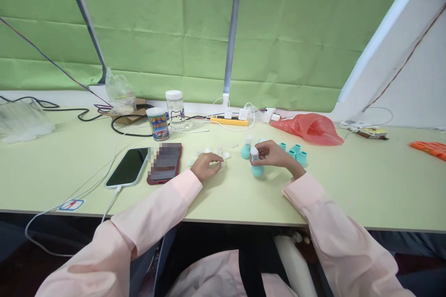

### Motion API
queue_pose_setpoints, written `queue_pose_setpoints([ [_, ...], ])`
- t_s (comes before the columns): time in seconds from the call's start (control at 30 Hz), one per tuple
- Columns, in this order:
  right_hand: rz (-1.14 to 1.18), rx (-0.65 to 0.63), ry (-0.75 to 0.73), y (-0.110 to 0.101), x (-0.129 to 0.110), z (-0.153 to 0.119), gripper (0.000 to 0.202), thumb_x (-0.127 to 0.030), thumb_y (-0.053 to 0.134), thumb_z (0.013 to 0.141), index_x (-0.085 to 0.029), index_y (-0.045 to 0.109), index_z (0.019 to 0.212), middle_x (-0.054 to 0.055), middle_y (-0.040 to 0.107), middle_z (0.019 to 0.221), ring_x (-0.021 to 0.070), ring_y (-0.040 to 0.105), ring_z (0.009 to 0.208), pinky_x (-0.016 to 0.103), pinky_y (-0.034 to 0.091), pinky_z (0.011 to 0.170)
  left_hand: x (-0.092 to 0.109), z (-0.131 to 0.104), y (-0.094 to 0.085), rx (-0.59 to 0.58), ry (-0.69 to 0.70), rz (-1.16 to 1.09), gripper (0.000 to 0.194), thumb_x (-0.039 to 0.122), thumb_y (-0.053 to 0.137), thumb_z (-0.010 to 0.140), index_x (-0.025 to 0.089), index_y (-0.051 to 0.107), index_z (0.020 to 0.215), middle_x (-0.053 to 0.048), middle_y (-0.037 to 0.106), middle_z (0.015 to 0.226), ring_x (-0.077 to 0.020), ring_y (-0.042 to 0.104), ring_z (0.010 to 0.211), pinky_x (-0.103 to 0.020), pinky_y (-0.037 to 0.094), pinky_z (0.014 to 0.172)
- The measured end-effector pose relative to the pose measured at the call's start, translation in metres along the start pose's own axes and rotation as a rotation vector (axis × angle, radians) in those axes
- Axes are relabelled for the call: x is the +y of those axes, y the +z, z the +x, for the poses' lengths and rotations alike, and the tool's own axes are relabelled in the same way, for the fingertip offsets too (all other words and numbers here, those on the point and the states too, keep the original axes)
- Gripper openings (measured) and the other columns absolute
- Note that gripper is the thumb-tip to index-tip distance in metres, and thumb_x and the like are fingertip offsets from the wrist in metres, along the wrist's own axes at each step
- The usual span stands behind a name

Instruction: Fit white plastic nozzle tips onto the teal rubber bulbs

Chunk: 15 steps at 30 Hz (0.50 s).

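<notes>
My right hand (270, 154) has its fingers closed around the white top of a small teal bottle (257, 170), which stands upright on the table. My left hand (208, 166) reaches over small white pieces (227, 155), its fingers curled together; what they hold, if anything, is too small to make out. Another teal bottle (245, 151) with a whitish top stands just behind the first one. To the right of my right hand are several open teal bottles (300, 157) without tops.
Two phones (128, 167) (166, 162) lie left of my left hand, one with a white cable. Behind are a printed cup (158, 124), a clear jar (175, 107), a power strip (229, 121) and a red plastic bag (308, 129). The table's front edge (244, 222) is near me.
</notes>
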State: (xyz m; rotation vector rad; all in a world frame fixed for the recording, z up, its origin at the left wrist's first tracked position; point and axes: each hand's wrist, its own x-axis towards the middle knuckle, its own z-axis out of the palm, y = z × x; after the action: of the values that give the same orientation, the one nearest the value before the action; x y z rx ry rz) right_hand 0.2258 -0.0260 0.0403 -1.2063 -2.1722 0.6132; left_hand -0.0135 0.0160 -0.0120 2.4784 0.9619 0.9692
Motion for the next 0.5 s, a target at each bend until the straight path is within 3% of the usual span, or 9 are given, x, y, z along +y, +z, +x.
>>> queue_pose_setpoints([
  [0.1,0.026,-0.112,0.041,-0.011,0.003,-0.005,0.017,-0.028,0.059,0.058,-0.014,0.058,0.069,0.002,0.061,0.065,0.0108,0.051,0.053,0.021,0.039,0.046,-0.002,0.003,-0.010,0.093,-0.048,0.198,0.024,0.014,0.044,0.068,0.015,0.064,0.082,-0.006,0.063,0.081,-0.0164,0.052,0.075,-0.029,0.042,0.071],
  [0.17,-0.008,-0.099,0.064,-0.017,0.005,-0.007,0.016,-0.024,0.057,0.059,-0.014,0.058,0.071,0.003,0.061,0.069,0.0107,0.051,0.055,0.020,0.038,0.046,-0.004,0.004,-0.016,0.133,-0.082,0.344,0.025,0.016,0.043,0.069,0.015,0.064,0.083,-0.008,0.061,0.079,-0.0187,0.048,0.079,-0.031,0.041,0.072],
  [0.27,-0.169,-0.003,0.097,-0.022,0.012,-0.009,0.013,-0.021,0.054,0.058,-0.014,0.059,0.068,0.001,0.060,0.065,0.0099,0.049,0.051,0.020,0.036,0.044,-0.007,0.003,-0.019,0.100,-0.073,0.480,0.026,0.019,0.043,0.072,0.018,0.063,0.089,-0.009,0.056,0.084,-0.0215,0.042,0.085,-0.034,0.038,0.074],
  [0.5,-0.473,0.219,0.175,-0.026,0.032,-0.009,0.011,-0.024,0.057,0.055,-0.016,0.058,0.063,0.000,0.055,0.056,0.0109,0.047,0.051,0.021,0.033,0.046,-0.009,-0.003,-0.006,-0.043,-0.033,0.619,0.033,0.026,0.044,0.074,0.031,0.051,0.106,-0.009,0.040,0.110,-0.0282,0.032,0.098,-0.044,0.032,0.075],
])
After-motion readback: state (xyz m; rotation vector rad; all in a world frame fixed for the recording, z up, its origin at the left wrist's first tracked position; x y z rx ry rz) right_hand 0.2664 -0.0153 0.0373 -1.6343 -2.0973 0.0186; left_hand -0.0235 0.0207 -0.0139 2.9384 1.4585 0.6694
